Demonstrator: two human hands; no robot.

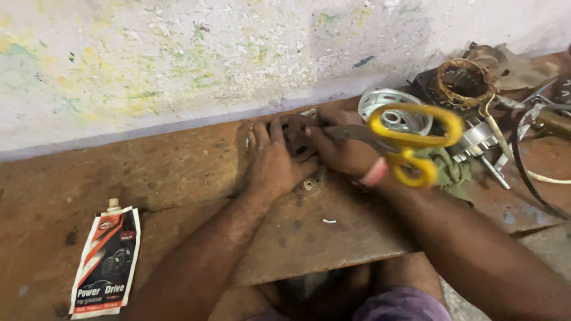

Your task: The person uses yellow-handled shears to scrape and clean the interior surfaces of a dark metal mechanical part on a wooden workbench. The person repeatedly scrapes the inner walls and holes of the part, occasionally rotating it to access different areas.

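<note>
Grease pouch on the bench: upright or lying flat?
Lying flat. The grease pouch rests face-up on the rusty workbench, nozzle pointing toward the wall, apart from both hands.

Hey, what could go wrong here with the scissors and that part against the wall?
The scissors in the right hand point toward the left hand, whose fingers press the dark round part; a slip could cut them. The small screw lies loose by the wrists and might get knocked away.
</note>
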